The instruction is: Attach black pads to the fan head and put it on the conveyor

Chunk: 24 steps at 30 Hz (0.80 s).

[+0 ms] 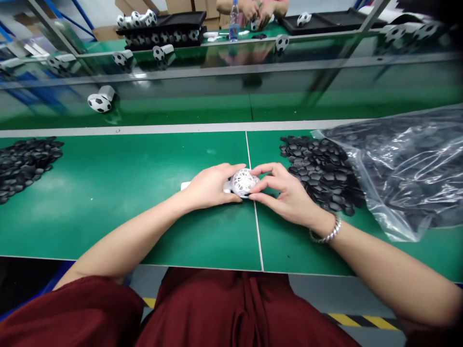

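A white ball-shaped piece (244, 182) with an openwork, football-like pattern is held just above the green worktop in front of me. My left hand (210, 187) is wrapped round its left side, and a white end of something sticks out behind this hand. On the right edge of the ball, the fingertips of my right hand (285, 193) are closed against it. Whether a small part is between those fingertips I cannot tell. To the right of this hand lies a heap of small black panels (321, 168).
More black panels (27, 164) are piled at the far left. A clear plastic bag (412, 168) of dark pieces lies at the right. Finished black-and-white balls (100, 102) sit on the belt beyond. Across it are black trays (162, 33), a bottle (234, 21) and another person's hands (258, 12).
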Tool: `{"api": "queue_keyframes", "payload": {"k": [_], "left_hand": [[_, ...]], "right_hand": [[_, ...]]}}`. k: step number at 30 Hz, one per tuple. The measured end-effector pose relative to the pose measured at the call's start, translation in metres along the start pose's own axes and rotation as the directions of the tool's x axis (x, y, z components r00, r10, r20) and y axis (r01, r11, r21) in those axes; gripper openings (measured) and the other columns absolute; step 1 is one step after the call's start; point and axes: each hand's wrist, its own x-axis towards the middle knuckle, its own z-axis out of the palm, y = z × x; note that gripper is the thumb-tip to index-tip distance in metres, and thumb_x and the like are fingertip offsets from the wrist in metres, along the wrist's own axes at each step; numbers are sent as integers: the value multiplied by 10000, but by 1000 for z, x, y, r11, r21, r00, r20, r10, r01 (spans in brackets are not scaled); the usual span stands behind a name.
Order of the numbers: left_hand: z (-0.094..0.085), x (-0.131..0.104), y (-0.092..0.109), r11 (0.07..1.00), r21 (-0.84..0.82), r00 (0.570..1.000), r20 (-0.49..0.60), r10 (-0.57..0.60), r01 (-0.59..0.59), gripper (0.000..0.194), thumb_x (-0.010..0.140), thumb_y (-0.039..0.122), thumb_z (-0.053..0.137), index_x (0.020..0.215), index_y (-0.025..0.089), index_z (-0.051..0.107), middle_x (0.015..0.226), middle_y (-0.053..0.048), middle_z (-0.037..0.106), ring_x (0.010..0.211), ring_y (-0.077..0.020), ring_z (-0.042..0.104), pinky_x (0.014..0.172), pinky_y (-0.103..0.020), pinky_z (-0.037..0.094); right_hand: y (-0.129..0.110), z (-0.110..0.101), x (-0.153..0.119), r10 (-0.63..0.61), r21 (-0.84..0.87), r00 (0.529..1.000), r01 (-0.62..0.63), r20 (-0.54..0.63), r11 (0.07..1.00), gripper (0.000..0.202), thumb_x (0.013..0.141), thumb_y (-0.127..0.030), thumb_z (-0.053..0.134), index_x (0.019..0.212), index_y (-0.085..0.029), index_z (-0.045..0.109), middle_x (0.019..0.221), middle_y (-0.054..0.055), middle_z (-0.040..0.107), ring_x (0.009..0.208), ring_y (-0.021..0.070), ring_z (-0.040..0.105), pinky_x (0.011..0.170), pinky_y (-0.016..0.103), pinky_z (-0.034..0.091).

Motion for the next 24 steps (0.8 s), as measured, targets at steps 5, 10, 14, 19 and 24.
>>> {"api": "queue_keyframes", "payload": {"k": [5,10,14,19,24], "left_hand": [[-2,-6,6,1000,17,1000,27,-5,4,784,660,504,685,1328,222,386,1122,-50,589,991,-229,579,804,-313,457],[-6,-5,7,1000,16,999,40,11,-11,748,710,573,603,1332,224,377,1119,-57,591,984,-228,573,781,-315,451],[-6,-5,7,1000,18,999,39,21,-22,694,747,532,578,1334,219,380,1118,-59,594,985,-226,569,754,-300,449],[-7,-5,6,1000,3,999,50,18,-18,705,742,537,577,1336,215,380,1111,-59,594,960,-226,575,745,-305,450],[-8,-4,5,1000,-22,998,56,7,-6,677,745,512,585,1335,248,385,1101,-42,598,969,-220,575,750,-305,447]], "right_hand": [[-5,4,0,-38,-35,999,39,19,999,53,780,-223,634,743,-199,605,1087,69,553,1030,220,500,885,417,421],[-5,8,1,-16,-22,1000,16,-8,1000,92,759,-215,646,716,-204,565,1091,76,544,1044,228,503,889,415,416],[-4,9,2,15,-5,999,-15,-39,1000,153,747,-236,653,824,-214,524,1092,85,546,1060,229,509,909,415,420],[-2,11,1,81,27,996,-80,-30,996,374,743,-284,652,1060,-212,467,1211,116,519,1162,250,466,968,431,395],[-2,12,1,157,66,987,-159,35,985,533,764,-315,623,1231,-201,393,1238,119,506,1145,246,483,971,419,412]]}}
